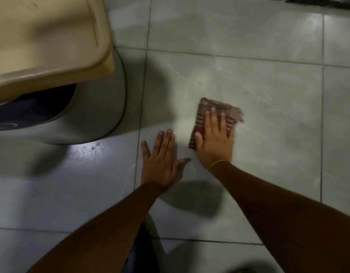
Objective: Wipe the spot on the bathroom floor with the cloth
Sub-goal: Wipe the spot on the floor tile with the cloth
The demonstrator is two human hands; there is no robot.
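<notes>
Two bare forearms are reaching forward from the bottom edge of the head view, over a grey tiled floor (249, 79) with dark grout lines.

Left hand (160, 164) is lying flat, palm down on the tile, fingers straight and close together, thumb spread toward the right — nothing under it, grip fully open. It is sitting just beside the right hand, apart from the cloth.

Right hand (214, 142) is pressing flat on the cloth (219, 108), fingers spread and extended, palm covering the near half. Grip is open — the hand is pinning the cloth to the floor rather than closing around it. A thin yellow band (217, 163) is circling the right wrist.

The cloth is folded into a rough rectangle, striped in red and pale tones, with a frayed far-right corner. Its long axis is running from near-left to far-right, roughly in line with the fingers, the far end pointing away from the person. The frame is somewhat blurred here; the spot itself cannot be made out.

Further left, a grey bin (103, 107) with a rounded base is standing on the floor. Its beige lid (46, 42) is tilting over the opening, where something dark is showing inside — contents unclear. A faint pale mark on the dark part is unreadable.
</notes>
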